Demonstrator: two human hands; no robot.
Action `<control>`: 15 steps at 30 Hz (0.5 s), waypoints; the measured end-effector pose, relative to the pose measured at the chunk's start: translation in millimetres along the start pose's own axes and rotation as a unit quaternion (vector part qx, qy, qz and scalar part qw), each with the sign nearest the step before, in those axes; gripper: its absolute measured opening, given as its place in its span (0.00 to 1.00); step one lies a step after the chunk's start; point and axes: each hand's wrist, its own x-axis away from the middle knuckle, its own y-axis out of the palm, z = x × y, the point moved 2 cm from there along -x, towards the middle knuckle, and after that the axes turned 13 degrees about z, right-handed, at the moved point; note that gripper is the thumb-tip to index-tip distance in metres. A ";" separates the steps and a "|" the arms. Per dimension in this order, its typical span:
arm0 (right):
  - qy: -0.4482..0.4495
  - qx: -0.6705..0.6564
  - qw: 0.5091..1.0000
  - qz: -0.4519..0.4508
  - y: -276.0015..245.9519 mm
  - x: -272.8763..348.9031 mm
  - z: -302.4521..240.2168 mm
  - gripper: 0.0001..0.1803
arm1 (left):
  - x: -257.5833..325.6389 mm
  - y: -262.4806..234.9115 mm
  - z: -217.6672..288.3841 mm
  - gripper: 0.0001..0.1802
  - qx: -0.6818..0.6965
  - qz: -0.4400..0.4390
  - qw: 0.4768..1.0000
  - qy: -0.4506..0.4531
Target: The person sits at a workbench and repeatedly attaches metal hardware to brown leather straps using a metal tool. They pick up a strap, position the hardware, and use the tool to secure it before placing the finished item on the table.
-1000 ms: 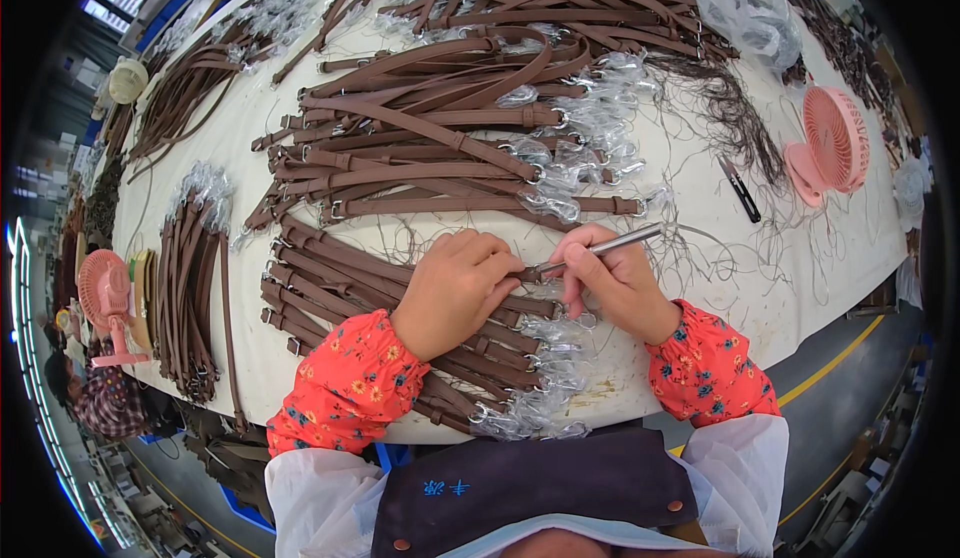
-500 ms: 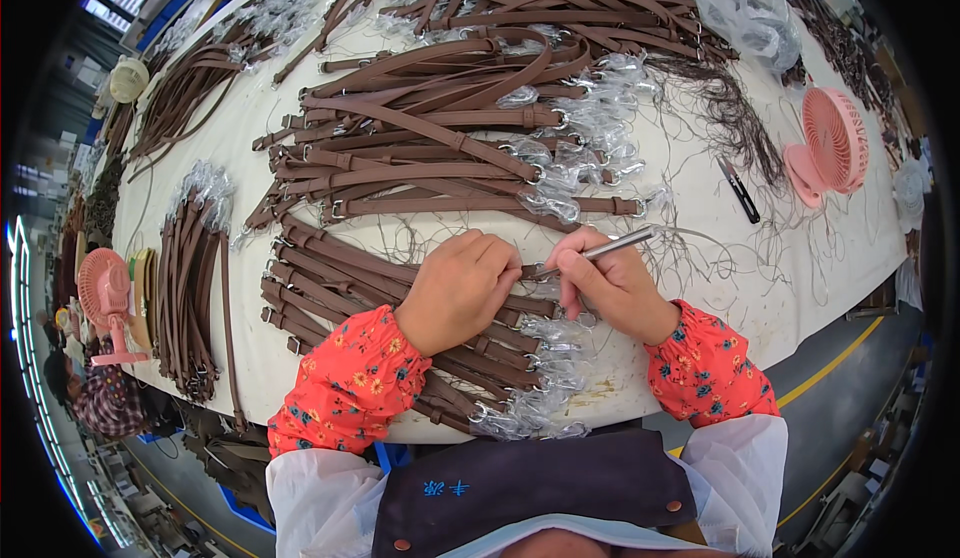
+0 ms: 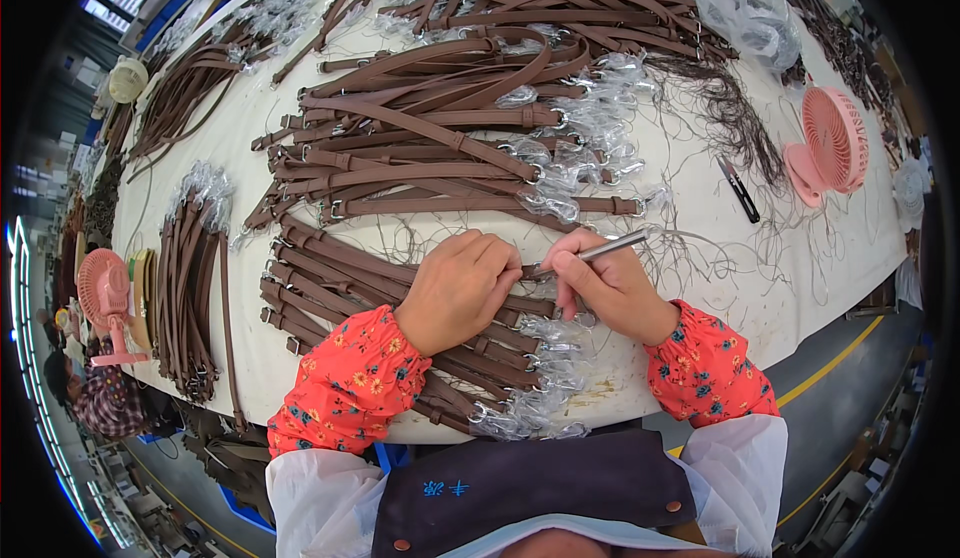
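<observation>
My left hand [image 3: 455,293] is closed on a brown strap [image 3: 531,272], whose short end sticks out past the fingertips. In my right hand [image 3: 615,283] is a slim silver pen-like tool [image 3: 618,245], held in a pinch. Its front tip is hidden by my fingers, close to the strap end. Under my hands lies a row of brown straps [image 3: 480,358] with metal buckles, their right ends wrapped in clear plastic [image 3: 545,398]. Just beyond, a bigger pile of the same straps [image 3: 420,173] covers the middle of the table.
A black-handled cutter [image 3: 738,193] lies at the right, near a pink fan [image 3: 832,143] and a tangle of dark threads [image 3: 735,108]. Another strap bundle [image 3: 190,298] and a second pink fan [image 3: 105,293] are at the left. Loose threads litter the white tabletop [image 3: 770,278].
My right hand and the pen-like tool have shifted very slightly left, toward the strap end. My left hand stays in place on the strap.
</observation>
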 end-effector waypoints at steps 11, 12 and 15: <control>0.005 -0.004 1.000 0.001 0.3 0.0 0.8 0.13 | 0.6 0.4 -1.7 0.08 0.002 0.000 1.000 0.004; 0.008 -0.006 1.000 0.002 0.3 0.2 0.4 0.13 | 0.6 0.4 -1.7 0.08 0.002 0.000 1.000 0.005; 0.011 -0.012 1.000 0.003 0.4 0.3 0.1 0.13 | 0.6 0.3 -1.5 0.08 0.002 0.000 1.000 0.005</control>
